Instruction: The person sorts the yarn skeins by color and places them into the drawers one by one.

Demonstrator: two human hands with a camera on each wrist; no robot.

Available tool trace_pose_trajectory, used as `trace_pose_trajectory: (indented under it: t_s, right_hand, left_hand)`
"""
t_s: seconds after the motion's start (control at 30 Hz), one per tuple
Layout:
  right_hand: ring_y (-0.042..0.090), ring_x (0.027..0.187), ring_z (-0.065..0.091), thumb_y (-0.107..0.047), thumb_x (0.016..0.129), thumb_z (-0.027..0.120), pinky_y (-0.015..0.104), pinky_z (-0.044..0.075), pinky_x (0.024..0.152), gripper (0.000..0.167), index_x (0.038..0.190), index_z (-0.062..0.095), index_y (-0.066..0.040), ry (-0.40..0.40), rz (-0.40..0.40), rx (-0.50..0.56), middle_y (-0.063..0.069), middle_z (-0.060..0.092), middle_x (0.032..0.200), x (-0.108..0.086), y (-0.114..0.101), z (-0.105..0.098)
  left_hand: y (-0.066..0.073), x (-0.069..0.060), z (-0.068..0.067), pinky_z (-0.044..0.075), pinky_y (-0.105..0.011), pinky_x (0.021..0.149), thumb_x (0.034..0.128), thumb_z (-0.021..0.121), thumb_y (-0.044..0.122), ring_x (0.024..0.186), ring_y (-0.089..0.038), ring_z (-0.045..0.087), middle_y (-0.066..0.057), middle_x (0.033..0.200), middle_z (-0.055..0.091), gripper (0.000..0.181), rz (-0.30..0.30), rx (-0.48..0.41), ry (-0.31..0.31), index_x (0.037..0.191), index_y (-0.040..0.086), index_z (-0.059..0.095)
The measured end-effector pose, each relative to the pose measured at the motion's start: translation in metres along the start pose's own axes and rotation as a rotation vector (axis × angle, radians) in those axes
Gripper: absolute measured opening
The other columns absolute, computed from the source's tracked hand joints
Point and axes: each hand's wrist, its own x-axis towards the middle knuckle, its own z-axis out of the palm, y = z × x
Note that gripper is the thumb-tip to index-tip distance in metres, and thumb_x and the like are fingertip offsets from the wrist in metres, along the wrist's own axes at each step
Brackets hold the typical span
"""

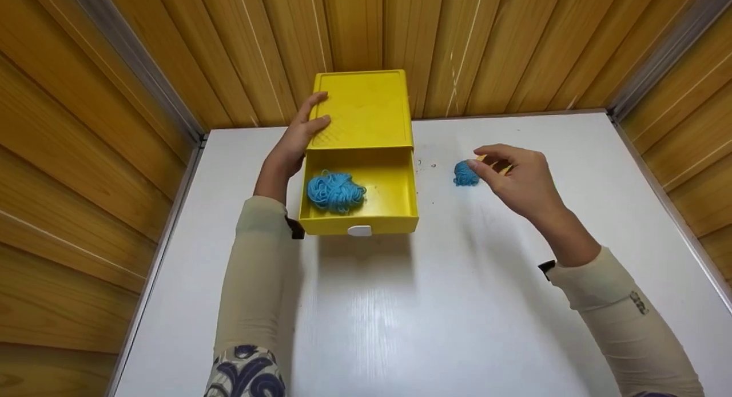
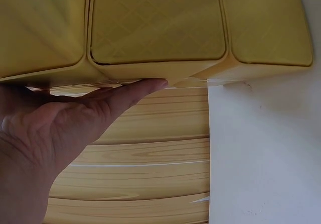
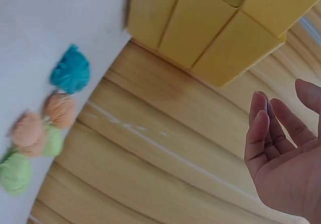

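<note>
A yellow drawer box (image 1: 366, 108) stands on the white table with its top drawer (image 1: 400, 185) pulled out. In that drawer, at its left side, lies a blue yarn ball (image 1: 335, 192). My left hand (image 1: 297, 137) rests against the box's left side, thumb and a finger over the top edge; in the left wrist view a finger (image 2: 133, 96) lies straight along it. To the right of the box, my right hand (image 1: 517, 182) hovers with loosely bent fingers and holds nothing. Beside its fingertips in the head view sits another blue yarn ball (image 1: 464, 174).
In the right wrist view, orange yarn balls (image 3: 60, 110) and green yarn balls (image 3: 15, 174) lie near the blue one on the table; my hand mostly hides them in the head view. A wood-look wall (image 1: 354, 28) borders the table's back. The drawer front carries a white handle (image 1: 359, 231).
</note>
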Motion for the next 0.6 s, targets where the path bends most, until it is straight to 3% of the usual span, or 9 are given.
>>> trace_pose_trajectory:
  t_s: [0.13, 0.33, 0.6]
  right_hand:
    - [0.024, 0.090, 0.069, -0.038, 0.100, 0.075, 0.010, 0.050, 0.069, 0.036, 0.125, 0.080, -0.012, -0.012, 0.054, 0.001, 0.015, 0.080, 0.107, -0.011, 0.021, 0.005]
    - [0.030, 0.091, 0.072, -0.040, 0.100, 0.075, 0.011, 0.048, 0.070, 0.042, 0.129, 0.077, -0.010, -0.036, 0.123, -0.048, 0.016, 0.079, 0.106, -0.022, 0.043, 0.013]
    - [0.033, 0.097, 0.071, -0.046, 0.100, 0.073, 0.028, 0.052, 0.072, 0.057, 0.146, 0.065, -0.014, -0.139, 0.217, -0.091, 0.019, 0.077, 0.121, -0.014, 0.067, 0.024]
  left_hand:
    - [-0.001, -0.002, -0.002, 0.049, -0.047, 0.119, 0.1086, 0.053, 0.036, 0.144, -0.029, 0.051, -0.002, 0.179, 0.010, 0.061, -0.017, 0.007, 0.004, 0.164, 0.046, 0.028]
    - [-0.002, 0.001, -0.001, 0.045, -0.047, 0.123, 0.1088, 0.053, 0.036, 0.149, -0.028, 0.043, 0.000, 0.180, 0.006, 0.060, -0.008, 0.010, -0.007, 0.163, 0.046, 0.029]
    - [-0.001, 0.004, -0.001, 0.044, -0.048, 0.123, 0.1084, 0.053, 0.035, 0.150, -0.027, 0.041, 0.000, 0.180, 0.008, 0.061, 0.004, 0.012, 0.001, 0.164, 0.045, 0.029]
